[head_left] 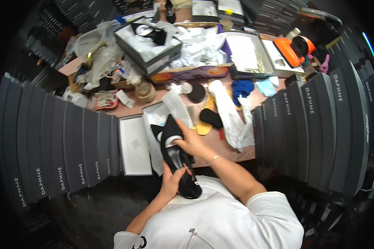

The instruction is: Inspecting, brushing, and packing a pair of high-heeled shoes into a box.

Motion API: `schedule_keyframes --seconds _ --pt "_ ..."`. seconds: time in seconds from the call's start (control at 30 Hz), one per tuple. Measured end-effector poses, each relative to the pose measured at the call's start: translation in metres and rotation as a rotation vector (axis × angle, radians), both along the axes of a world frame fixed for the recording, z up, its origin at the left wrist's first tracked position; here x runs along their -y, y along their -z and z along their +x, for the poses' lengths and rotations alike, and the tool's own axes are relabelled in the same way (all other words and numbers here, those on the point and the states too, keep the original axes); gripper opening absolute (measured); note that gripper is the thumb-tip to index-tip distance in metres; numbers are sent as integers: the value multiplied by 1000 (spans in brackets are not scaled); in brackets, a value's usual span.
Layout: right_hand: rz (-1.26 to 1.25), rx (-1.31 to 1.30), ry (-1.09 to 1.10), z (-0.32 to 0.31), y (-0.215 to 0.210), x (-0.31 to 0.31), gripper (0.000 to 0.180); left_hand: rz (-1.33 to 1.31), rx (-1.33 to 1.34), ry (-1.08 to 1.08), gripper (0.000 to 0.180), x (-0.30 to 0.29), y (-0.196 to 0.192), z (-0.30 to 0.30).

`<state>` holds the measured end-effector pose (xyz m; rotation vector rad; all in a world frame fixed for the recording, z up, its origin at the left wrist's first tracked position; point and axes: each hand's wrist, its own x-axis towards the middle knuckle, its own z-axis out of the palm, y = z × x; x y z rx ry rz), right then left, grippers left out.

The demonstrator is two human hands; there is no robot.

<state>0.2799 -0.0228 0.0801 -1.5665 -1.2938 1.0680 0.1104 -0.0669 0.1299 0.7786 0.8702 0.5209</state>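
A black shoe (175,157) is at the lower middle of the frame, held aslant above the near edge of the worktop (230,156), with its sharply pointed toe toward the top and its rounded heel end close to the white shirt (224,216). Its upper is matt black, the inside of the opening is dark and slightly glossy, and a white patch (173,141) shows in the front of the opening. Glints on the heel end suggest a shinier surface; finer detail there is too small to tell.

The right hand (191,142) grips the shoe along its right side behind the toe, thumb at the opening. The left hand (172,178) is closed around the rear part. A second black pointed shape (155,130), mostly hidden, shows just left of the toe, over white tissue paper (153,145).

Room is narrow at both sides: a row of dark grey boxes (66,145) fills the left of the frame, another row of grey boxes (316,133) the right. Left of the tissue paper, a white-lined box piece (135,143) reaches the near edge. Right of the right hand, a bare pink patch runs along that edge, bounded above by a white cloth (225,112), a black oval pad (211,118) and a yellow piece (203,128).
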Motion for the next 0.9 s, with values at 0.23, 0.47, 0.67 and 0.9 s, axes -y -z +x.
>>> schedule_keyframes --seconds 0.23,0.47,0.67,0.9 --pt "137 165 85 57 -24 28 102 -207 10 -82 50 -30 -1 -2" --pt "-689 913 301 194 106 104 68 -180 114 -162 38 -57 3 -14" --pt "-371 902 464 183 71 89 49 -317 142 -349 40 -58 8 -47" --pt "-130 899 540 177 124 98 20 -333 197 -419 39 -58 5 -56"
